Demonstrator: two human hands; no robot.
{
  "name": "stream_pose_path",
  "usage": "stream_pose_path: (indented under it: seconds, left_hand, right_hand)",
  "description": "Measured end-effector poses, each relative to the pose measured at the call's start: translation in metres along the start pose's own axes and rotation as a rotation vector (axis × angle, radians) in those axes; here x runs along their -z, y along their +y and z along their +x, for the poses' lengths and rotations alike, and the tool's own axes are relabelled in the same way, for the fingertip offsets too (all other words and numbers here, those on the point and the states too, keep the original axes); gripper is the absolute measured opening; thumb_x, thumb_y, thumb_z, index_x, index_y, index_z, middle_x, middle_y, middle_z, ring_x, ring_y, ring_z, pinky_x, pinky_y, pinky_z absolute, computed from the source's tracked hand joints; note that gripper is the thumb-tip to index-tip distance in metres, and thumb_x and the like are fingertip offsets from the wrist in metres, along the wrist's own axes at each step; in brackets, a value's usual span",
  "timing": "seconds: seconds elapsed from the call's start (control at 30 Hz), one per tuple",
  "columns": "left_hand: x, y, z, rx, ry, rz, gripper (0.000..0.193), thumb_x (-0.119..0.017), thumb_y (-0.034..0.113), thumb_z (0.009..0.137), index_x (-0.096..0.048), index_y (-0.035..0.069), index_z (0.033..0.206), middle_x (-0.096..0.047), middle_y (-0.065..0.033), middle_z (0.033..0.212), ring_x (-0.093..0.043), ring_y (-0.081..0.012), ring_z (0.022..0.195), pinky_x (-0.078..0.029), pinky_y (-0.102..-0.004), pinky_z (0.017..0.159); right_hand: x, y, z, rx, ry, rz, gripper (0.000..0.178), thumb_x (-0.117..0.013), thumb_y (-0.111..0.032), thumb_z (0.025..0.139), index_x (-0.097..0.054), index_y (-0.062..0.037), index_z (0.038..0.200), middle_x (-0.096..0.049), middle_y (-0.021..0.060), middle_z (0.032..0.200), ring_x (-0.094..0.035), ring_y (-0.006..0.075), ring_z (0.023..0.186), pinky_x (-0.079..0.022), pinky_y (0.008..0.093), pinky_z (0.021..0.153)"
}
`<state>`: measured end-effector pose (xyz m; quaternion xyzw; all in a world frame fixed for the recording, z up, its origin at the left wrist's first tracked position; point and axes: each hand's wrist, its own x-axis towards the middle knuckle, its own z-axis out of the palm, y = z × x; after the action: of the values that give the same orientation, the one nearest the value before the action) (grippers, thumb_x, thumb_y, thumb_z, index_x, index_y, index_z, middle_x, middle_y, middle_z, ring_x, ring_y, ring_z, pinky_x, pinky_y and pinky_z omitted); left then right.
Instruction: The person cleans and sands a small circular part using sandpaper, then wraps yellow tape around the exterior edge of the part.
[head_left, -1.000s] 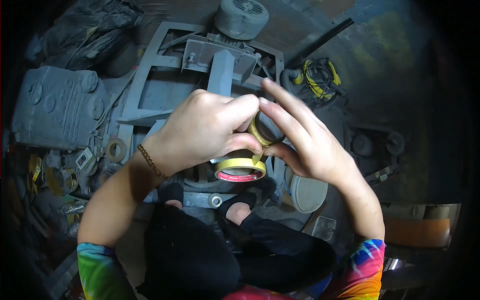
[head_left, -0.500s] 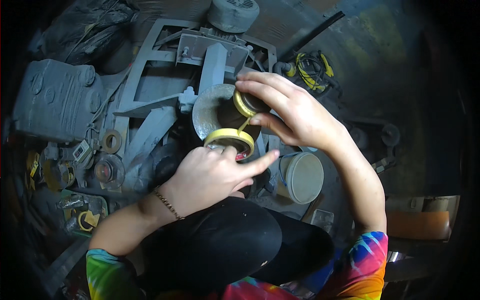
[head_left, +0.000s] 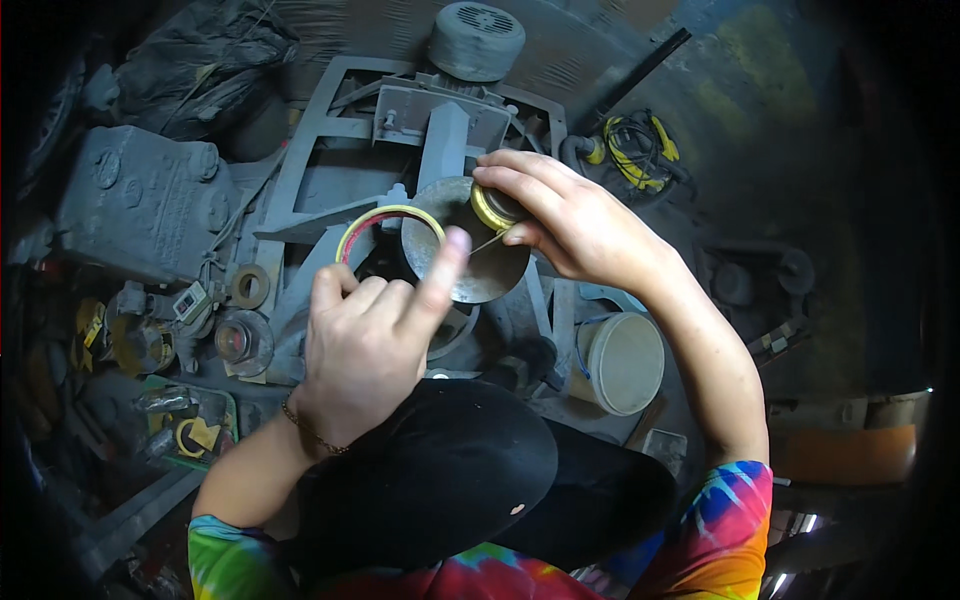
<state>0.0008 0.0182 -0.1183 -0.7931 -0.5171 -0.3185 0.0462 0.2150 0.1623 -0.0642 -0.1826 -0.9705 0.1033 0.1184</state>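
Observation:
My left hand [head_left: 365,325] is closed on a roll of yellow masking tape [head_left: 390,212], whose ring stands up above the fingers with a red inner core. Its index finger sticks out toward the right. A thin strip of tape runs from near that finger to a dark round piece [head_left: 508,205] with yellow tape round its edge. My right hand [head_left: 575,220] grips this piece, fingers over the top and thumb at the lower side. Behind the strip lies a grey round metal disc [head_left: 490,270]; whether the dark piece touches it I cannot tell.
A dusty metal frame with a motor [head_left: 477,42] stands ahead. A grey gear housing [head_left: 150,200] is at left, above a green tray [head_left: 230,425] of odds and ends. A white bucket [head_left: 625,365] sits at right, below a yellow-and-black cable bundle [head_left: 640,155].
My left hand has drawn the tape roll left and away from the dark piece, lengthening the strip between them. My right hand has stayed nearly in place.

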Motion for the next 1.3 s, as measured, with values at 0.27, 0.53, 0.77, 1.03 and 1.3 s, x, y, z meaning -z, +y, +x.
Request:
stream_pose_path:
  seconds: [0.27,0.53,0.77,1.03,1.3]
  left_hand:
    - [0.006,-0.040,0.023,0.122,0.017,-0.115,0.008,-0.070,0.014,0.087,-0.067,0.007,0.089,-0.061,-0.0046,0.073,-0.061,-0.0220,0.074,-0.032,-0.0407,0.091]
    - [-0.006,-0.100,0.064,-0.037,-0.058,-0.364,0.012,-0.074,0.018,0.081,-0.072,0.007,0.086,-0.066,-0.0024,0.081,-0.061,-0.0193,0.096,-0.029,-0.0394,0.095]
    - [-0.013,-0.116,0.090,-0.122,-0.128,-0.449,0.013,-0.074,0.019,0.079,-0.073,0.009,0.086,-0.068,-0.0033,0.083,-0.060,-0.0195,0.102,-0.029,-0.0391,0.098]
    - [-0.039,-0.126,0.118,-0.211,-0.169,-0.522,0.014,-0.075,0.022,0.080,-0.074,0.010,0.088,-0.069,-0.0043,0.092,-0.060,-0.0197,0.111,-0.030,-0.0400,0.099]
    - [-0.056,-0.127,0.147,-0.311,-0.312,-0.656,0.014,-0.075,0.020,0.082,-0.075,0.009,0.090,-0.072,-0.0021,0.091,-0.059,-0.0257,0.121,-0.035,-0.0439,0.104]
  right_hand:
    - [0.001,-0.003,0.001,-0.017,-0.003,0.018,0.052,-0.068,-0.015,0.089,-0.051,-0.0030,0.137,-0.050,0.0196,0.140,-0.050,0.0398,0.130,-0.046,0.0459,0.105]
    - [0.006,-0.004,0.005,-0.042,-0.045,0.032,0.052,-0.067,-0.018,0.089,-0.049,-0.0039,0.137,-0.052,0.0182,0.136,-0.053,0.0388,0.125,-0.048,0.0452,0.102]
    - [0.011,-0.005,0.006,-0.081,-0.091,0.072,0.053,-0.068,-0.018,0.088,-0.051,-0.0056,0.136,-0.052,0.0172,0.136,-0.053,0.0380,0.125,-0.050,0.0448,0.100]
    - [0.004,-0.001,0.001,-0.064,-0.003,0.119,0.053,-0.068,-0.022,0.090,-0.051,-0.0026,0.136,-0.053,0.0196,0.134,-0.056,0.0392,0.122,-0.049,0.0452,0.100]
    - [-0.001,0.008,-0.017,-0.128,0.215,0.109,0.058,-0.078,-0.031,0.083,-0.058,-0.0005,0.129,-0.057,0.0186,0.126,-0.061,0.0357,0.110,-0.051,0.0414,0.094]
